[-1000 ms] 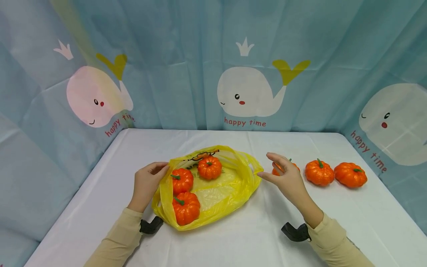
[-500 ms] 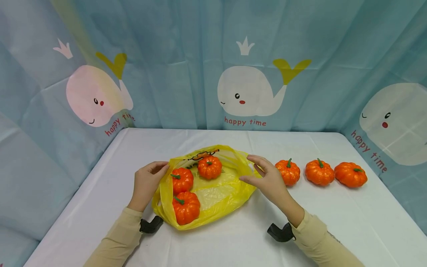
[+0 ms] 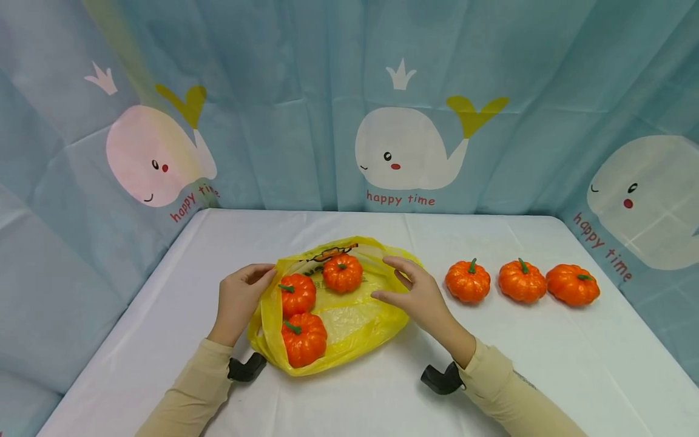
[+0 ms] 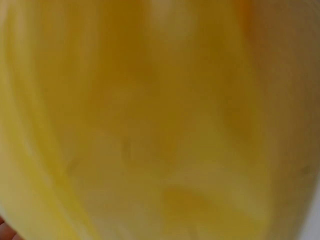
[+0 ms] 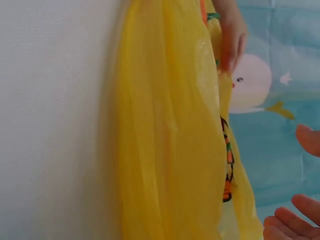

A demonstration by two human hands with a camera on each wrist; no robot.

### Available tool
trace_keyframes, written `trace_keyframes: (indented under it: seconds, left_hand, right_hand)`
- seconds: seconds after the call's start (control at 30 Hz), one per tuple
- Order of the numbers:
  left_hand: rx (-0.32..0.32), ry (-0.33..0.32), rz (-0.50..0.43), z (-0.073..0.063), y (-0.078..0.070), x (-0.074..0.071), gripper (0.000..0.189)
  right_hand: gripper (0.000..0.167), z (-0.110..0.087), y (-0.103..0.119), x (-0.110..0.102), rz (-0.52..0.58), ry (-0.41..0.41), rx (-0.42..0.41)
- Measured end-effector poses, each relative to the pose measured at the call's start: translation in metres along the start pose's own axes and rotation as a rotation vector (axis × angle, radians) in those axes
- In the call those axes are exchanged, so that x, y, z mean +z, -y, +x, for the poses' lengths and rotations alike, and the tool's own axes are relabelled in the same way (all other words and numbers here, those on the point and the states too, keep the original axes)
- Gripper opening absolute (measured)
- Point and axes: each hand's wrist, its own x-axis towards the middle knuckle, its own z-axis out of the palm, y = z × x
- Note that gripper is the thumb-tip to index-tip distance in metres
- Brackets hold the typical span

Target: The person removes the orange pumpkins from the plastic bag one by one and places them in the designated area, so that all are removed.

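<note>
A yellow plastic bag (image 3: 349, 340) lies on the table with its mouth spread wide. Inside it, toward the left, sit three small orange pumpkins: one at the back (image 3: 342, 273), one in the middle (image 3: 299, 295) and one in front (image 3: 306, 341). My left hand (image 3: 243, 300) pinches the bag's left rim; yellow plastic (image 4: 150, 125) fills the blurred left wrist view. Over the bag's right side is my right hand (image 3: 423, 297), thumb and fingers apart and holding nothing. The right wrist view shows its fingertips (image 5: 295, 222) beside the bag; whether they touch it I cannot tell.
To the right of the bag, three more orange pumpkins stand in a row, the left one (image 3: 468, 281), the middle one (image 3: 522, 281) and the right one (image 3: 573, 285). The white-covered table (image 3: 371, 400) is backed by a blue whale-print curtain (image 3: 306, 121).
My right hand has moved left, from in front of the nearest loose pumpkin to over the bag's right side, and that pumpkin shows fully now. My left hand has stayed on the rim.
</note>
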Motion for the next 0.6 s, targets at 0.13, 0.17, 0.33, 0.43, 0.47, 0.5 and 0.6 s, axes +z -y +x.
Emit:
trace_keyframes:
  seconds: [0.13,0.17,0.33,0.43,0.47,0.5,0.6]
  left_hand:
    - [0.008,-0.003,-0.005,0.0,0.001,-0.001,0.031]
    - [0.011,-0.003,-0.005,0.001,0.002,-0.001,0.031]
    - [0.006,0.001,0.0,0.001,0.003,-0.001,0.031]
    - [0.009,0.0,0.006,0.001,0.002,-0.001,0.031]
    - [0.014,0.0,0.007,0.0,0.002,-0.001,0.031]
    - [0.017,0.0,0.006,0.0,0.002,-0.001,0.031]
    - [0.021,0.001,0.004,0.0,0.001,-0.001,0.031]
  right_hand:
    - [0.068,0.005,0.002,0.008,0.013,0.016,-0.019]
    - [0.068,0.006,0.002,0.01,0.015,0.021,-0.021]
    - [0.067,0.014,0.001,0.022,-0.049,0.018,-0.032]
    - [0.068,0.02,0.001,0.03,-0.094,0.008,-0.035]
    - [0.067,0.022,0.0,0.032,-0.099,0.008,-0.03]
    - [0.067,0.024,-0.002,0.034,-0.099,0.011,-0.028]
    - [0.066,0.028,-0.005,0.039,-0.105,0.016,-0.017]
